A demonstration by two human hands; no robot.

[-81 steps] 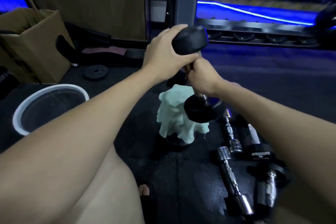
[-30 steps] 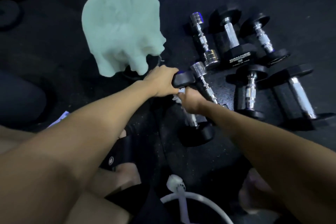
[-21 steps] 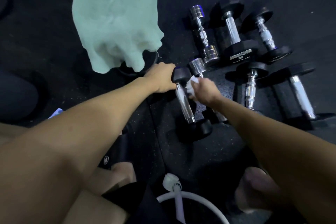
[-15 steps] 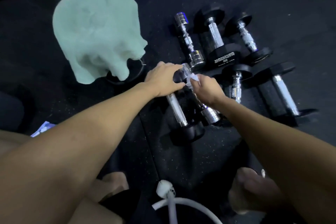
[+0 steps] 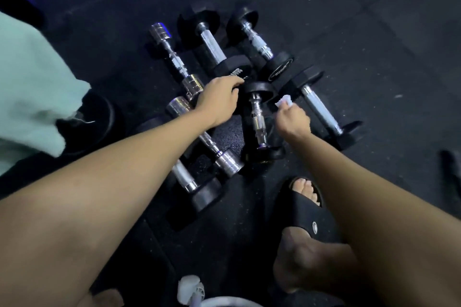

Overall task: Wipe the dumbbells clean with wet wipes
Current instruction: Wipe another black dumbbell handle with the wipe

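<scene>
dumbbells (image 5: 258,119) lie packed side by side on the floor (image 5: 374,32), open mat beyond them.

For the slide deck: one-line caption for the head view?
Left hand reaches over floor dumbbells; right hand pinches a wet wipe.

Left hand (image 5: 220,99): fingertips hidden over a dumbbell head; grip undetermined. Green towel (image 5: 32,97): blurred, cut by left edge. Forearm covers part of a chrome dumbbell (image 5: 207,137). White object (image 5: 190,290): cut by bottom edge.
</scene>
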